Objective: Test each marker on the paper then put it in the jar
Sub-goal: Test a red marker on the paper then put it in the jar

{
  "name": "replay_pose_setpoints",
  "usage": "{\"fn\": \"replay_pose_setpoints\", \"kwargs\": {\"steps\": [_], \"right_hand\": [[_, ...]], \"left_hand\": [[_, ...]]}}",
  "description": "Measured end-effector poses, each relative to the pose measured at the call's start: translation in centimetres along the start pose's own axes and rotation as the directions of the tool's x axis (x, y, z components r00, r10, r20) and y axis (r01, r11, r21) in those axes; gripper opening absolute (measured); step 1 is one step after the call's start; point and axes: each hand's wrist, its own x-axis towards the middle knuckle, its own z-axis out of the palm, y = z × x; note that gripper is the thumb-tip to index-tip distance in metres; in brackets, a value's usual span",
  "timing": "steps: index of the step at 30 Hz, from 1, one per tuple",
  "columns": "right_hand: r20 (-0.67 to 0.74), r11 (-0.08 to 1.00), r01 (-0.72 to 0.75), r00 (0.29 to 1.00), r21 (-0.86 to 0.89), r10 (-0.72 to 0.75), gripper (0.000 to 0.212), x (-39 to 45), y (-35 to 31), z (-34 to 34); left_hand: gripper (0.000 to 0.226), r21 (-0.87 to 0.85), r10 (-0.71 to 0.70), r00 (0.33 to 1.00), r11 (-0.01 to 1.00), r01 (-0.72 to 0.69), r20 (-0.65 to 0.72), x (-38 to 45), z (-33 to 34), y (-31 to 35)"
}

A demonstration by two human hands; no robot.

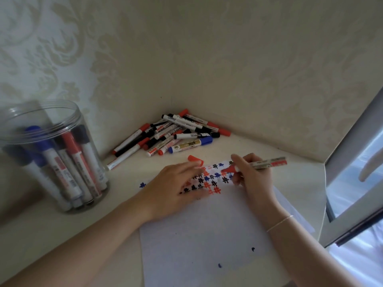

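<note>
On the paper (207,224), a red marker (267,163) is being gripped by the right hand (251,175), its cap (194,160) pinched by the left hand (176,187). Several markers are standing in the jar (53,154); a pile (172,133) is left waiting.

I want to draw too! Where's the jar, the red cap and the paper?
jar (87,162), head view, clear side wall.
red cap (194,159), head view, its top.
paper (196,235), head view, bare white middle.
</note>
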Motion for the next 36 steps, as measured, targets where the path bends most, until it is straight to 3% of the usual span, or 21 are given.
{"fn": "replay_pose_setpoints", "kwargs": {"steps": [3, 5, 8, 13, 20, 25, 30, 34, 36], "right_hand": [[0.041, 0.96, -0.071, 0.997, 0.269, 0.062, 0.017, 0.3, -0.2, -0.4], [0.078, 0.903, -0.116, 0.993, 0.413, 0.092, 0.009, 0.5, -0.2, -0.5], [0.09, 0.83, -0.152, 0.988, 0.536, 0.122, 0.016, 0.5, -0.3, -0.6], [0.039, 0.925, -0.039, 0.999, 0.377, 0.026, 0.021, 0.2, -0.3, -0.5], [0.009, 0.96, -0.006, 1.0, 0.28, 0.004, 0.021, 0.6, 0.4, -0.4], [0.046, 0.97, 0.002, 0.999, 0.243, -0.013, 0.021, 0.7, 0.9, -0.5], [0.122, 0.984, 0.005, 0.992, 0.179, -0.027, 0.024, 0.4, 0.4, -0.3], [0.243, 0.994, 0.005, 0.969, 0.112, -0.032, 0.028, -0.3, 0.0, -0.2], [0.203, 0.983, -0.008, 0.979, 0.185, -0.031, 0.028, -0.4, -0.4, -0.2]], "left_hand": [[0.043, -0.031, -0.055, 0.985, 0.998, 0.051, -0.162, 1.0, -0.5, -0.6], [0.045, 0.032, -0.087, 0.985, 0.995, 0.093, -0.149, 1.9, -0.4, -1.0], [0.048, 0.093, -0.104, 0.986, 0.989, 0.116, -0.132, 3.3, 0.0, -1.2], [0.032, 0.037, -0.19, 0.968, 0.979, 0.198, -0.165, 5.1, 0.7, -1.4], [0.023, -0.181, -0.085, 0.962, 0.983, 0.038, -0.26, 4.8, 0.8, -0.8], [0.019, -0.188, -0.023, 0.963, 0.982, -0.029, -0.268, 4.6, 0.9, -0.3], [0.02, -0.181, 0.053, 0.979, 0.979, -0.089, -0.195, 4.2, 1.2, 0.1], [0.018, -0.389, 0.045, 0.996, 0.919, -0.07, -0.074, 3.2, 1.0, 1.5], [0.022, -0.466, 0.031, 0.996, 0.882, -0.066, -0.082, 3.2, 0.7, 2.0]]}}
